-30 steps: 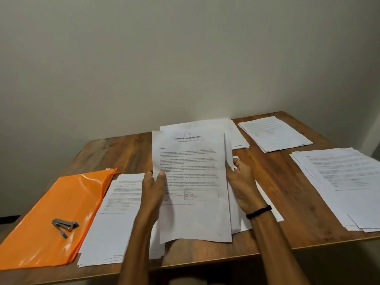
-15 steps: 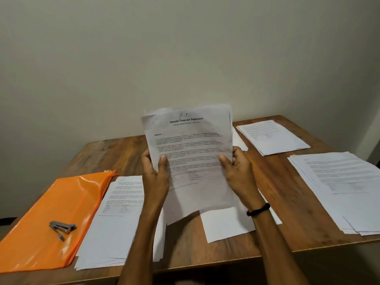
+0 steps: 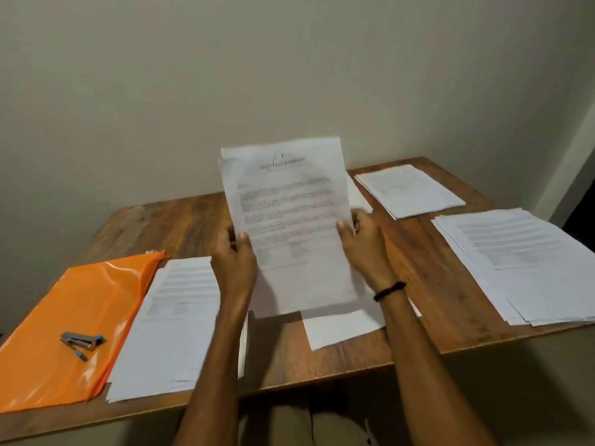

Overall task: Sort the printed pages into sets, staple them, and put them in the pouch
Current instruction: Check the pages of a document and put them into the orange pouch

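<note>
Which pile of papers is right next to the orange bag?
The pile at the left, by the orange pouch; its edge seems to overlap the pouch. The other piles lie in the middle and at the right.

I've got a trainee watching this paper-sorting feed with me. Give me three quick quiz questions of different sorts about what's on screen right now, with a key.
1. True or false: the stapler lies on the orange pouch.
2. Multiple choice: the held pages are gripped by A) the left hand only, B) the right hand only, C) both hands.
3. Short answer: which wrist wears the black band?

Key
1. True.
2. C: each hand pinches one side edge, and the pages stand upright above the table.
3. The right wrist.
</note>
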The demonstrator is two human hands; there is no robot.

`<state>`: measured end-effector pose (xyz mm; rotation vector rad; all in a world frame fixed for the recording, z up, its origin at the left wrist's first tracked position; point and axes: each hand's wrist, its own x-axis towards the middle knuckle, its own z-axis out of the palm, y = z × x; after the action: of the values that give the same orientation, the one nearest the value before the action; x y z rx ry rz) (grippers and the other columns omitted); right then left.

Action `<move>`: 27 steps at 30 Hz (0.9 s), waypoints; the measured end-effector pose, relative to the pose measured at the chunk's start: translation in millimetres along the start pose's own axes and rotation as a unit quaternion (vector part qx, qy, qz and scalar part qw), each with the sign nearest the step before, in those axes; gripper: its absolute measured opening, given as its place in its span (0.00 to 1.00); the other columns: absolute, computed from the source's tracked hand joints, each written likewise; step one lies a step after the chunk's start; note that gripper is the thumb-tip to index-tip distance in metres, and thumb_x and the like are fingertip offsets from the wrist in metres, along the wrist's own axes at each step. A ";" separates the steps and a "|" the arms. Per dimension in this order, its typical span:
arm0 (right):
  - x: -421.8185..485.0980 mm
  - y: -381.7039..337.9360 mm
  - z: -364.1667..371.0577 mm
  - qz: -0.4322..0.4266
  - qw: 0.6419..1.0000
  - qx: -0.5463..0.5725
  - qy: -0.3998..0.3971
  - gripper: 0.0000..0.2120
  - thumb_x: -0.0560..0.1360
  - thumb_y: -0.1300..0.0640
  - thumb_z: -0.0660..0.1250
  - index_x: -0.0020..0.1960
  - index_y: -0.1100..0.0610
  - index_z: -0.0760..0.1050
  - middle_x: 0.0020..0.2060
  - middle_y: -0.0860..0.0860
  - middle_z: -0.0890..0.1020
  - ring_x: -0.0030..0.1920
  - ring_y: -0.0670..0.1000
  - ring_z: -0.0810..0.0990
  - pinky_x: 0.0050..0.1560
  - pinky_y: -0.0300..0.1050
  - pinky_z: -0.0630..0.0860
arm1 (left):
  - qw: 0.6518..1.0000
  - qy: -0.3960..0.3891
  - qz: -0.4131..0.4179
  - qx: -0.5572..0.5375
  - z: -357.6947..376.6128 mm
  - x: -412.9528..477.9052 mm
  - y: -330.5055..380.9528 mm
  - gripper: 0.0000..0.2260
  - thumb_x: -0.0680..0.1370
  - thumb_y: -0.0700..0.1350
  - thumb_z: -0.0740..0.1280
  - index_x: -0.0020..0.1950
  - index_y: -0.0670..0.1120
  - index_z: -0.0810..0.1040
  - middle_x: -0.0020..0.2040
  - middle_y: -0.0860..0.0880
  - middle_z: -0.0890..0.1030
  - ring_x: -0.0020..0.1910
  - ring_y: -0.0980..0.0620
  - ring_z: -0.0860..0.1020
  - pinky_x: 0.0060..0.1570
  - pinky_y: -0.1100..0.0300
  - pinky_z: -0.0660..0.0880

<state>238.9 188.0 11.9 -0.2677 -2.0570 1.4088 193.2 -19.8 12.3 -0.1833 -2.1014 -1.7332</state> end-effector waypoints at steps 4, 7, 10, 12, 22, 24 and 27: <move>29.2 -19.0 -33.1 0.016 0.994 -0.006 0.108 0.09 0.77 0.61 0.70 0.56 0.60 0.78 0.47 0.50 0.81 0.46 0.47 0.79 0.40 0.26 0.72 | 0.998 -0.058 0.002 -0.019 13.9 9.9 42.6 0.09 0.80 0.41 0.66 0.57 0.48 0.82 0.51 0.55 0.84 0.48 0.59 0.83 0.48 0.61 0.81; 56.8 -11.0 -60.2 0.105 0.988 -0.013 0.113 0.06 0.73 0.61 0.72 0.49 0.59 0.81 0.45 0.50 0.85 0.46 0.50 0.85 0.50 0.46 0.83 | 0.989 -0.130 -0.029 -0.067 26.8 9.6 71.0 0.07 0.81 0.40 0.67 0.54 0.46 0.83 0.49 0.52 0.86 0.47 0.55 0.85 0.45 0.62 0.82; 76.0 -5.4 -81.7 0.200 0.975 -0.071 0.063 0.11 0.72 0.65 0.72 0.53 0.67 0.81 0.50 0.59 0.85 0.50 0.57 0.85 0.55 0.57 0.82 | 0.977 -0.175 -0.073 -0.095 44.5 10.6 79.3 0.06 0.81 0.40 0.67 0.53 0.42 0.83 0.49 0.46 0.86 0.46 0.49 0.86 0.45 0.55 0.83; 77.0 5.7 -91.8 0.244 0.965 -0.089 0.034 0.12 0.73 0.67 0.72 0.56 0.68 0.80 0.50 0.58 0.84 0.49 0.55 0.84 0.56 0.55 0.81 | 0.975 -0.178 -0.111 -0.074 58.1 2.1 71.5 0.06 0.80 0.40 0.68 0.51 0.39 0.83 0.47 0.43 0.86 0.42 0.48 0.86 0.41 0.56 0.83; 26.7 67.8 -83.2 0.224 0.942 -0.248 0.031 0.07 0.73 0.66 0.69 0.43 0.72 0.79 0.41 0.63 0.80 0.44 0.61 0.80 0.44 0.49 0.76 | 0.969 -0.233 -0.044 0.063 98.2 -84.1 36.7 0.19 0.81 0.46 0.68 0.71 0.47 0.75 0.61 0.49 0.83 0.48 0.52 0.83 0.52 0.61 0.78; 21.3 71.5 -84.4 0.227 0.942 -0.240 0.057 0.06 0.75 0.65 0.68 0.41 0.68 0.78 0.37 0.59 0.78 0.40 0.59 0.77 0.41 0.45 0.70 | 0.968 -0.237 -0.005 0.078 102.5 -91.2 40.9 0.21 0.81 0.49 0.68 0.74 0.49 0.73 0.62 0.50 0.82 0.55 0.51 0.81 0.55 0.59 0.76; 18.7 77.0 -87.1 0.222 0.940 -0.246 0.075 0.06 0.76 0.64 0.67 0.44 0.67 0.80 0.39 0.57 0.79 0.37 0.57 0.74 0.41 0.41 0.68 | 0.963 -0.243 0.040 0.112 112.9 -97.7 43.8 0.22 0.81 0.52 0.67 0.75 0.51 0.71 0.62 0.49 0.81 0.55 0.51 0.80 0.56 0.55 0.78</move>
<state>262.5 295.7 -29.5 -1.0727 -2.2773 1.0346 271.8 113.6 -2.2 -0.6763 -2.5701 -1.4963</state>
